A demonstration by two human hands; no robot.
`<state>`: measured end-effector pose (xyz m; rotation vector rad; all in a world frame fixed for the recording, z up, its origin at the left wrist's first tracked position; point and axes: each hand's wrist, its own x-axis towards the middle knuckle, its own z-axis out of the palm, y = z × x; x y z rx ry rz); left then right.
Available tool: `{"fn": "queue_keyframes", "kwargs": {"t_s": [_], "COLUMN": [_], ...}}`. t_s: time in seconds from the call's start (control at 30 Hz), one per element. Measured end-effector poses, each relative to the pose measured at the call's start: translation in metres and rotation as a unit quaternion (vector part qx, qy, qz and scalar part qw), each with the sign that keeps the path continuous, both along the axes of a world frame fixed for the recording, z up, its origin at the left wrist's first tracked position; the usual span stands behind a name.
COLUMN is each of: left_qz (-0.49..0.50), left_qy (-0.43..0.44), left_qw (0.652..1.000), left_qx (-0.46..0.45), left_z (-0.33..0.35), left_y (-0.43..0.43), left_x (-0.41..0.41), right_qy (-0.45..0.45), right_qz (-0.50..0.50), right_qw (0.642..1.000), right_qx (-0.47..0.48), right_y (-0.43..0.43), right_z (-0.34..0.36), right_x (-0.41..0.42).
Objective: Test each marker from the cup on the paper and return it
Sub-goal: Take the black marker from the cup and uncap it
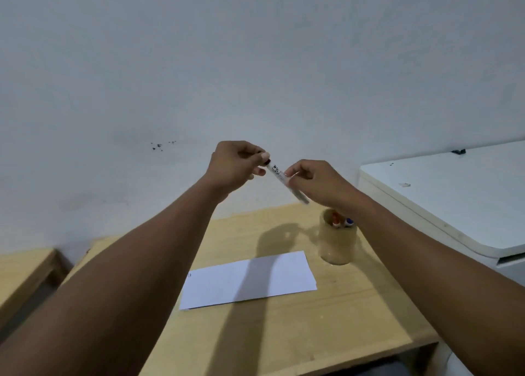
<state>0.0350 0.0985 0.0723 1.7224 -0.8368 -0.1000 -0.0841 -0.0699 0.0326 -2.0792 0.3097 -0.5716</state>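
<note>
Holding noted, head view: marker [285, 181] is gripped by both hands, raised well above table [326, 319], approx frame centre. Left hand [230, 166] is pinched closed on dark cap end, at 10 o'clock of barrel; right hand [318, 185] is wrapped closed round white barrel, at 4 o'clock end. Cap looks seated, or nearly; gap can't be told. Step judged: uncapping before test. Cap should be pulled straight along barrel axis w/ slight twist, barrel kept steady by right hand, tip kept off skin. Cap is best retained in left hand for recapping. Paper [250, 280] lies flat below, at 6 o'clock; faint mark is seen at its left edge. Cup [338, 242] w/ other markers [342, 222] stands at 5 o'clock, just beyond paper's far right corner.
</note>
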Motion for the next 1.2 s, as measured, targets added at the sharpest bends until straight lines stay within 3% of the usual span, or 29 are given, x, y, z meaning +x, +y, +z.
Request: {"fn": "queue_keyframes", "kwargs": {"t_s": [0.1, 0.2, 0.27, 0.37, 0.43, 0.63, 0.87, 1.03, 1.2], "left_qz": [0.023, 0.049, 0.066, 0.072, 0.077, 0.067, 0.058, 0.126, 0.185], "left_qy": [0.051, 0.097, 0.131, 0.178, 0.206, 0.246, 0.279, 0.32, 0.247], "left_qw": [0.998, 0.993, 0.988, 0.98, 0.975, 0.965, 0.956, 0.931, 0.947], "left_qx": [-0.039, -0.054, -0.056, -0.042, -0.044, -0.058, -0.072, -0.123, -0.09], "left_z": [0.0, -0.011, -0.026, -0.052, -0.072, -0.123, -0.154, -0.175, -0.192], "left_y": [0.048, 0.097, 0.13, 0.162, 0.178, 0.195, 0.201, 0.21, 0.216], "left_x": [0.009, 0.018, 0.025, 0.027, 0.026, 0.024, 0.028, 0.044, 0.044], "right_qy": [0.014, 0.012, 0.021, 0.019, 0.026, 0.074, 0.076, 0.049, 0.09], "right_qz": [0.054, 0.115, 0.17, 0.227, 0.226, 0.188, 0.229, 0.215, 0.17], "right_qw": [0.998, 0.992, 0.974, 0.909, 0.883, 0.885, 0.89, 0.868, 0.891], "right_qx": [-0.011, 0.046, 0.147, 0.349, 0.411, 0.42, 0.386, 0.445, 0.412], "right_y": [0.034, 0.069, 0.09, 0.113, 0.135, 0.189, 0.183, 0.16, 0.146], "right_z": [0.003, 0.004, 0.004, -0.001, -0.014, -0.072, -0.092, -0.096, -0.111], "right_x": [0.016, 0.026, 0.033, 0.04, 0.049, 0.071, 0.081, 0.086, 0.095]}}
